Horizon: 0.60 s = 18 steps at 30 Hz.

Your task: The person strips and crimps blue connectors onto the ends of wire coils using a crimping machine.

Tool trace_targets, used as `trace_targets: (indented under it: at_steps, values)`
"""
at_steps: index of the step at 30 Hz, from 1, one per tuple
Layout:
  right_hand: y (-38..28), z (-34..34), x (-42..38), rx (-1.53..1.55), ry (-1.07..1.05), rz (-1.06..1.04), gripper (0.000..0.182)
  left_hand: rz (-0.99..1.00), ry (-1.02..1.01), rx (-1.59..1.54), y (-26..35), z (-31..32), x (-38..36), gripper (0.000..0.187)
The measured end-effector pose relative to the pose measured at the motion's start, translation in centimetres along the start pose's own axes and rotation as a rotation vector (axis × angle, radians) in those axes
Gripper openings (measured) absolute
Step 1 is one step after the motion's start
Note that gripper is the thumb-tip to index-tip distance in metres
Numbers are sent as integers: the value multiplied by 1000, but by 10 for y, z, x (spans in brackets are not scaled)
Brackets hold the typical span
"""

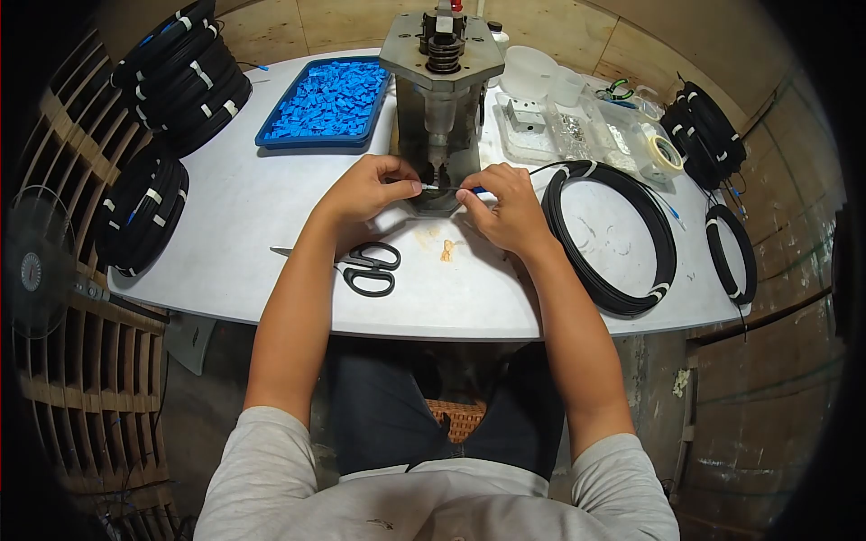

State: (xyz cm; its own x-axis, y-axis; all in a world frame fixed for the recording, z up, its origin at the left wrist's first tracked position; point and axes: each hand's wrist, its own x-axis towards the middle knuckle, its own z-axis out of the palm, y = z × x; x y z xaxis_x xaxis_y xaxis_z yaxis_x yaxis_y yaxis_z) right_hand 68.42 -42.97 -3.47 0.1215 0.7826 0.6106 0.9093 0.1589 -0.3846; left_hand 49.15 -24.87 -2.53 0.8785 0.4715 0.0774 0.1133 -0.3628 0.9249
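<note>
At the foot of a metal press (439, 117), both my hands pinch the end of a thin cable. My left hand (374, 187) holds a small whitish tip just left of the press's tool. On the other side, my right hand (499, 206) grips a blue piece on the cable. The cable runs from there toward a large black cable coil (663, 239) lying right of my right forearm. Black-handled scissors (372, 269) lie beside my left forearm, their blades partly hidden under it.
A blue tray (329, 104) of blue pieces sits left of the press. Stacked black coils (185, 81) stand at the far left. Clear containers (532, 72), a tape roll (666, 153) and more coils (704, 135) are on the right. A fan (34, 270) is at the left edge.
</note>
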Motion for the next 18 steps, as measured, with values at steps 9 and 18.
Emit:
trace_targets:
  at_steps: [9, 18]
  values:
    - [0, 0, 0, -3, 13, -6, 13, -1, 3, 19, 1, 0, 0, 28]
    - [0, 0, 0, -3, 17, -4, 13, 18, 3, 15, -2, 0, 0, 27]
